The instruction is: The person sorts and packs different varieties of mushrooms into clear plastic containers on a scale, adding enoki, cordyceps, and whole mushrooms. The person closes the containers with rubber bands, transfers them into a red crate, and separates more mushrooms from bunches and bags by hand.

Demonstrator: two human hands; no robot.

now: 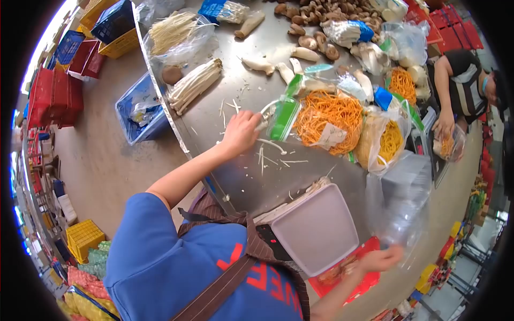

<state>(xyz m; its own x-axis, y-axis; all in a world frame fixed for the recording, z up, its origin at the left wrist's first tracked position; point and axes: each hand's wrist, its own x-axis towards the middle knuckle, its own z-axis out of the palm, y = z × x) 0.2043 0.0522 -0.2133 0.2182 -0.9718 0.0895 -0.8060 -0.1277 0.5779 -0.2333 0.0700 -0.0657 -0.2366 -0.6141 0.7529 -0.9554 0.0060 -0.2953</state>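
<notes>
My left hand [242, 131] is over the metal table [214, 115], its fingers curled beside a thin white curved strand [272, 145]. What its fingertips hold is hidden. To its right lies a clear bag of orange strand-like mushrooms [329, 119] with green edging. At the lower right, my right hand [381, 258] is blurred, its fingers closed at the bottom of a clear plastic bag [401, 195]. The scale [316, 230], with a pale square pan, sits close to my body. A long bundle of thin white mushrooms [195, 85] lies beyond my left hand.
Brown mushrooms [321, 16] are heaped at the far side. A blue bin [142, 109] stands on the floor at left, past the table edge. A red tray [364, 275] is beside the scale. At right, another person's hand [443, 125] touches a bag.
</notes>
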